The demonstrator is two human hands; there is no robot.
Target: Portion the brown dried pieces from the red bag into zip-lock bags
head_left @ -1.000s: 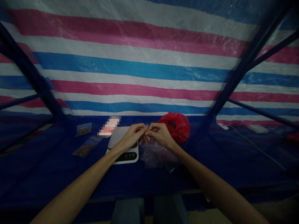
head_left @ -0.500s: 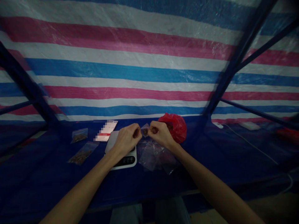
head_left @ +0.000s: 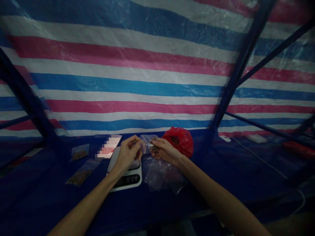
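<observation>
A small clear plastic bag (head_left: 147, 143) hangs between my hands, with brown bits (head_left: 154, 147) gathered near its lower right corner. My left hand (head_left: 128, 153) pinches the bag's left side. My right hand (head_left: 164, 151) grips its right side around the brown bits. Below my left wrist stands a white digital kitchen scale (head_left: 128, 179), its platform partly hidden by my hand. Loose clear plastic bags (head_left: 157, 173) lie below my right hand, beside the scale.
Two zip bags of brown material (head_left: 82, 172) lie left of the scale, near a phone (head_left: 108, 146) with a pixelated screen. A red plastic bag (head_left: 179, 142) sits behind my right hand. Blue tarp covers the table; a white charger (head_left: 256, 139) and cable lie right.
My hands have drawn apart, and the small bag now shows wider between them. The whole scene sits slightly lower in the view, and the brown bits are partly behind my right fingers.
</observation>
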